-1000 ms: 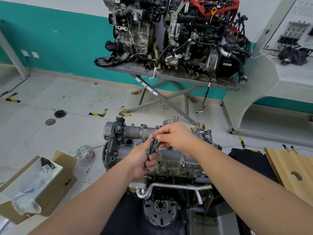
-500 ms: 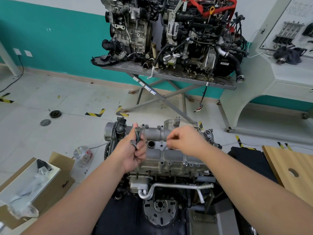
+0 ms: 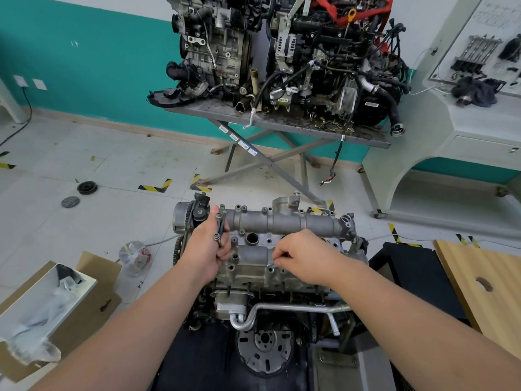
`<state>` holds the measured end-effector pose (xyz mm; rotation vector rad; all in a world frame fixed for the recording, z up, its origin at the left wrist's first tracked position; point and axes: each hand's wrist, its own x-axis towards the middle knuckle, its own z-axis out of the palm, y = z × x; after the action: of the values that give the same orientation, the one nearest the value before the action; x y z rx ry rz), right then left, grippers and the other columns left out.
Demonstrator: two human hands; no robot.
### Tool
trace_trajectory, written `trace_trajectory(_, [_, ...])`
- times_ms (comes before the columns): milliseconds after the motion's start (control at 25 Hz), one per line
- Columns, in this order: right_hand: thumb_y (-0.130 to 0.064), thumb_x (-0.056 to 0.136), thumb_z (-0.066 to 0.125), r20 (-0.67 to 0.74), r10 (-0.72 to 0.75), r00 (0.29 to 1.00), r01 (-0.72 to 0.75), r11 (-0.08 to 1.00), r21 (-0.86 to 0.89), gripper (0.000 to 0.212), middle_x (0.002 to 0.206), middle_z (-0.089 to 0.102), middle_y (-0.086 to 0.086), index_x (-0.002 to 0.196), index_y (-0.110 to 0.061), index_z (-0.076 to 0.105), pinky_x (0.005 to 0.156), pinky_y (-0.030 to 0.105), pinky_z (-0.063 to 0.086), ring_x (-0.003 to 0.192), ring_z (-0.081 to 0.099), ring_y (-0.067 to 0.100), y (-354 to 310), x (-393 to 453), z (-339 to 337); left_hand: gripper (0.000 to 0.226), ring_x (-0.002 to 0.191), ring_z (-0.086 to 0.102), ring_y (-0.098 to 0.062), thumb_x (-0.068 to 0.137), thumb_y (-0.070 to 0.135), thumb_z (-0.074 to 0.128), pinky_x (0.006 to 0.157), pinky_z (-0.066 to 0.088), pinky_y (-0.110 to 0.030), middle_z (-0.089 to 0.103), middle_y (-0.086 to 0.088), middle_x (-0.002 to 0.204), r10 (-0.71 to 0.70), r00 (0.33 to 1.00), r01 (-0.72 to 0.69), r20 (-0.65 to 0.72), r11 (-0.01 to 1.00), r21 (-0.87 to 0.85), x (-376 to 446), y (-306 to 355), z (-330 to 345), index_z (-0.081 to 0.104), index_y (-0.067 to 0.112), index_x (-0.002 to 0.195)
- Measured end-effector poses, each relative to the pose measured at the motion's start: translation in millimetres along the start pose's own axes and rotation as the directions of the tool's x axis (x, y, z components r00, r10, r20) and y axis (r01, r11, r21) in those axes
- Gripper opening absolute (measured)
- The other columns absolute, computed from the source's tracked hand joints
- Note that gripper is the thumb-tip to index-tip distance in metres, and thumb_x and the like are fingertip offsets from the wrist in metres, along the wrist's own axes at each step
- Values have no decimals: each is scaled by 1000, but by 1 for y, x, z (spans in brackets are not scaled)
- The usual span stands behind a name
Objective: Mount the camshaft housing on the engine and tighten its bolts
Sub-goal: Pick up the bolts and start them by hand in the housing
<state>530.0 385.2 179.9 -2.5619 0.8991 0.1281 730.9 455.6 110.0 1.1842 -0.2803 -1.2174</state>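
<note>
1. Head view, the only one supplied: camshaft housing [image 3: 282, 230] found seated on top of the engine [image 3: 253, 300], long axis running left to right across the frame, far edge a rounded tube, near edge a flatter flange with bolt holes
2. Left hand [image 3: 207, 253] noted at the left end of the housing, fingers curled tight round a small bundle of spare bolts [image 3: 219, 231], shanks standing roughly upright above the fist
3. Right hand [image 3: 303, 256] noted over the middle of the near flange, thumb and fingertips drawn together in a pinch and pointed down at the casting; presumably clamped on a single bolt, but the bolt itself too small and too hidden to confirm
4. Governing relation: target hole judged to lie directly beneath the right fingertips, bolt axis needing to stand square to the flange, across the housing's long axis; right hand clearly the nearer of the two to that hole
5. Open holes observed on the flange between the hands, just beside the left knuckles
6. Step judged as hand-starting of bolts; tightening not yet begun, no tool seen in either hand
7. Risk judged: cross-threading if entered tilted
</note>
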Motion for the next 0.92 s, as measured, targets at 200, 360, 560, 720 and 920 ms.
trace_trajectory(200, [-18, 97, 60, 13, 1, 1000, 0, 1000, -28, 15, 88, 71, -7, 95, -18, 75, 67, 22, 49, 65, 54, 3, 0, -4, 1, 55, 36, 23, -14, 96, 65, 42, 41, 19, -22, 32, 0, 48, -13, 999, 15, -49, 999, 40, 6, -15, -13, 53, 17, 72])
trace_trajectory(360, [-19, 97, 58, 8, 4, 1000, -3, 997, -71, 17, 93, 72, -3, 98, -18, 74, 76, 31, 51, 76, 57, 9, -2, 5, 7, 55, 37, 23, -15, 96, 65, 42, 43, 18, -24, 32, 0, 48, -35, 999, 38, -39, 995, 91, 7, -16, -13, 52, 17, 72])
trace_trajectory(560, [-21, 101, 52, 155, 45, 987, 1, 959, -283, 25, 94, 72, 11, 99, -11, 75, 81, 42, 56, 88, 67, 30, -11, 22, 34, 55, 36, 22, -14, 96, 63, 44, 43, 18, -23, 33, -1, 48, -61, 997, 64, -38, 995, 70, 6, -13, -16, 52, 15, 72])
trace_trajectory(720, [-18, 99, 56, 220, 19, 975, 63, 931, -359, 17, 96, 68, 11, 103, -10, 71, 77, 43, 57, 87, 66, 31, -1, 22, 35, 54, 37, 24, -14, 97, 63, 45, 42, 21, -22, 34, 0, 48, -83, 995, 87, -46, 994, 72, 5, -12, -17, 53, 14, 74])
trace_trajectory(920, [4, 88, 55, 265, 31, 964, 104, 871, -480, 37, 80, 49, -1, 67, -26, 49, 60, 34, 41, 66, 49, 23, -7, 21, 32, 54, 37, 24, -13, 97, 63, 45, 41, 22, -22, 34, 1, 48, -92, 995, 93, -30, 993, 68, 6, -13, -19, 53, 14, 74])
